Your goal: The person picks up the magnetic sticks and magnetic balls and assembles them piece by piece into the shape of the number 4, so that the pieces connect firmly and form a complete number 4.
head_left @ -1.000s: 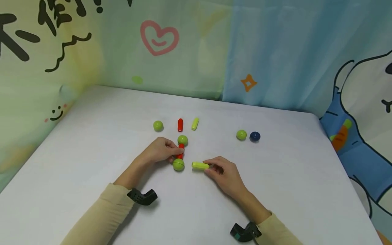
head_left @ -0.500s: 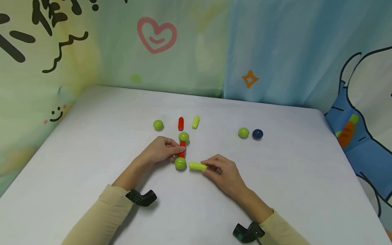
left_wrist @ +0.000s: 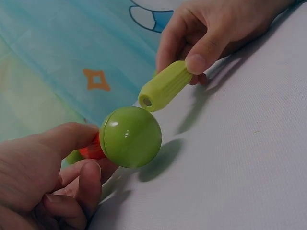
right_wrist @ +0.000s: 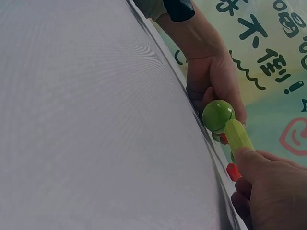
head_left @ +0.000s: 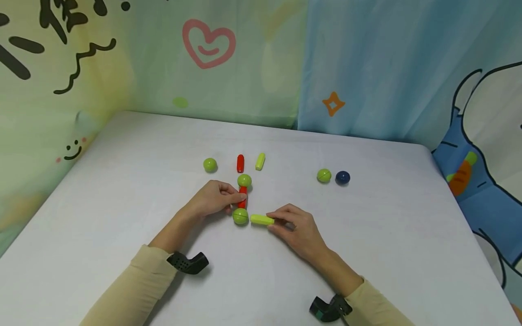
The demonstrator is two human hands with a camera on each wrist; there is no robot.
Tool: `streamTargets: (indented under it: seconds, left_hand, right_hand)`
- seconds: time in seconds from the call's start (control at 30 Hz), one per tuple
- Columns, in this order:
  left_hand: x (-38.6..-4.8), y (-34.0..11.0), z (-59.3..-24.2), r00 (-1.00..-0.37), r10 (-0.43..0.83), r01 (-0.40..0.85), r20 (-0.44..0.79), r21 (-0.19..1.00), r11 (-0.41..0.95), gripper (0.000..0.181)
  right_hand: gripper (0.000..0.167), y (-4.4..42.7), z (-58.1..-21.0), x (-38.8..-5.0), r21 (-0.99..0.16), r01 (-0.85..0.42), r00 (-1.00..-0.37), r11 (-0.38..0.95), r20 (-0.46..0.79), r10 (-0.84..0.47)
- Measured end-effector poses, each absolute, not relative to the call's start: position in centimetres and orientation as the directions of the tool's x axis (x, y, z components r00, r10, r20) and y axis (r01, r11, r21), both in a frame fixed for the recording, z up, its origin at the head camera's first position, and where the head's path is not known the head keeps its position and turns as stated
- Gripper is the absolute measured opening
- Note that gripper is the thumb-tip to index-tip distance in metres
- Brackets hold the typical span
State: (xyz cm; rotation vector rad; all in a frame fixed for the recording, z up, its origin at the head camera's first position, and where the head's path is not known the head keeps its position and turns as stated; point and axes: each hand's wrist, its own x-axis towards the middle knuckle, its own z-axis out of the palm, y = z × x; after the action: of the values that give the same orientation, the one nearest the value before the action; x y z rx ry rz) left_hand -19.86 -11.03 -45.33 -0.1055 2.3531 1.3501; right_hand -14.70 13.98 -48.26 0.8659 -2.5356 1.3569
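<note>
The left hand (head_left: pixel 215 198) pinches a red rod (head_left: pixel 242 197) that has a green ball (head_left: pixel 244 180) at its far end and another green ball (head_left: pixel 240 216) at its near end. From the right, the right hand (head_left: pixel 297 228) holds a yellow-green rod (head_left: pixel 262 219) by one end, its other end pointing at the near ball. A small gap parts them in the head view. In the left wrist view a round grey spot shows in the tip of the yellow-green rod (left_wrist: pixel 165 87), close to the green ball (left_wrist: pixel 131 137); whether they touch there I cannot tell.
Behind the hands lie a loose green ball (head_left: pixel 210 165), a red rod (head_left: pixel 240 163) and a yellow-green rod (head_left: pixel 260 161). Farther right, a green ball (head_left: pixel 324 175) sits beside a dark blue ball (head_left: pixel 342 178). A printed curtain (head_left: pixel 261 68) hangs behind the white table (head_left: pixel 387 217).
The right hand has brought its yellow-green rod leftward, closer to the near green ball. The left hand keeps its pinch on the red rod, and the whole view has shifted slightly.
</note>
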Motion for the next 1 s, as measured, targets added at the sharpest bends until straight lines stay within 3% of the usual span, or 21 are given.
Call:
streamTargets:
  seconds: [0.6, 1.0]
  left_hand:
    - [-20.3, -10.95, -44.52, -0.917, 0.154, -0.232, -0.368, 0.805, 0.547, 0.027]
    - [-20.02, -10.81, -45.5, -0.912, 0.128, -0.263, -0.389, 0.796, 0.545, 0.028]
  right_hand:
    - [0.027, 13.69, -47.45, -15.15, -0.699, -0.577, -0.807, 0.423, 0.405, -0.43]
    - [0.026, 14.17, -48.0, -14.93, -0.718, -0.531, -0.833, 0.451, 0.344, -0.433]
